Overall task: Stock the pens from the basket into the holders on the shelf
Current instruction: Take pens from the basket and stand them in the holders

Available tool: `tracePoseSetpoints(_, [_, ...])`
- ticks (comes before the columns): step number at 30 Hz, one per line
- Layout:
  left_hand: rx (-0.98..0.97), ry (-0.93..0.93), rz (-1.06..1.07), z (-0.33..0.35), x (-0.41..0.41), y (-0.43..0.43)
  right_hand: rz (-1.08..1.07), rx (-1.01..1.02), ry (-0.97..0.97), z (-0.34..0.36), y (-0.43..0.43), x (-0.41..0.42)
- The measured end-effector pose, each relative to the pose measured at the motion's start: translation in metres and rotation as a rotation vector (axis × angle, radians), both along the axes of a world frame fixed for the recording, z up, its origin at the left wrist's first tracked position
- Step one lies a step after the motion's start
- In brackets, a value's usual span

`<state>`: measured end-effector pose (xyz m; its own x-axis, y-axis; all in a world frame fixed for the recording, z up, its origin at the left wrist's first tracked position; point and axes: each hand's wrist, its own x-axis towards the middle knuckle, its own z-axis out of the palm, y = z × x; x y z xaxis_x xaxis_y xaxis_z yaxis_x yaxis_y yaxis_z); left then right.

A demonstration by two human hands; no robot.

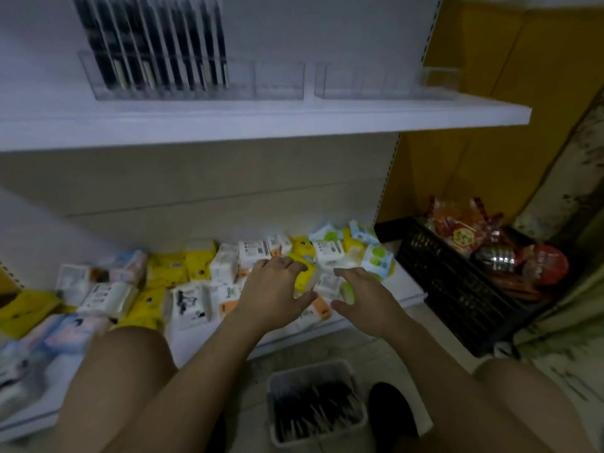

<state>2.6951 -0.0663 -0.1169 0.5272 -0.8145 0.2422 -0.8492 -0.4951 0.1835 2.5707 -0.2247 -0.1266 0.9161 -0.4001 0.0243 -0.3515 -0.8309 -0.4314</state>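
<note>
Shelf [294, 116]: standing high above the basket [271, 384], beyond it.
Left holder [196, 89]: sitting up and left of the basket, partly filled, its right slots showing bare.
Right holder [376, 86]: sitting up and right of the basket, looking empty.
Left hand [277, 289]: hovering ahead of the basket over packets [108, 295], fingers spread, holding nothing.
Right hand [366, 299]: hovering alongside, spread, empty.
Pens [313, 410]: lying loose inside the basket; probably worth gathering a few aligned, then sliding them upright into bare slots.
</note>
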Motion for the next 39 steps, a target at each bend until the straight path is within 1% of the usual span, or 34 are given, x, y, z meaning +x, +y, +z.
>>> tracePoseSetpoints(4, [0.084, 0.122, 0.033, -0.057, -0.006, 0.002, -0.006, 0.100, 0.069, -0.048, 0.000, -0.002])
tracePoseSetpoints(7, [0.148, 0.222, 0.022, -0.090, -0.011, 0.003, 0.017, 0.132, 0.134, -0.079, -0.003, -0.002])
tracePoseSetpoints(10, [0.183, 0.278, 0.014, -0.118, -0.018, 0.005, 0.026, 0.167, 0.180, -0.105, -0.005, -0.002])
tracePoseSetpoints(14, [0.204, 0.371, 0.036, -0.146, -0.026, 0.009, -0.047, 0.267, 0.252, -0.139, -0.005, -0.007])
tracePoseSetpoints(17, [0.275, 0.434, 0.027, -0.166, -0.030, 0.006, -0.087, 0.345, 0.358, -0.164, -0.006, -0.013])
tracePoseSetpoints(20, [0.391, 0.499, 0.046, -0.187, -0.028, -0.004, -0.046, 0.348, 0.453, -0.188, -0.008, -0.021])
tracePoseSetpoints(23, [0.473, 0.582, 0.052, -0.211, -0.032, -0.015, -0.061, 0.398, 0.533, -0.211, -0.012, -0.034])
tracePoseSetpoints(26, [0.437, 0.791, 0.083, -0.241, -0.048, -0.031, -0.039, 0.410, 0.660, -0.239, -0.021, -0.044])
tracePoseSetpoints(28, [0.426, 0.906, 0.101, -0.259, -0.057, -0.039, -0.073, 0.429, 0.672, -0.246, -0.027, -0.042])
tracePoseSetpoints(31, [0.435, 1.007, 0.116, -0.288, -0.067, -0.050, -0.050, 0.445, 0.673, -0.253, -0.038, -0.036])
tracePoseSetpoints(33, [0.485, 1.057, 0.121, -0.305, -0.072, -0.057, -0.080, 0.438, 0.669, -0.262, -0.043, -0.029])
tracePoseSetpoints(36, [0.578, 1.043, 0.084, -0.327, -0.077, -0.069, -0.095, 0.424, 0.732, -0.277, -0.041, -0.021])
tracePoseSetpoints(38, [0.647, 1.063, 0.046, -0.338, -0.077, -0.075, -0.061, 0.422, 0.760, -0.290, -0.039, -0.020])
tracePoseSetpoints(39, [0.678, 1.113, 0.015, -0.340, -0.075, -0.078, -0.042, 0.414, 0.763, -0.297, -0.038, -0.020])
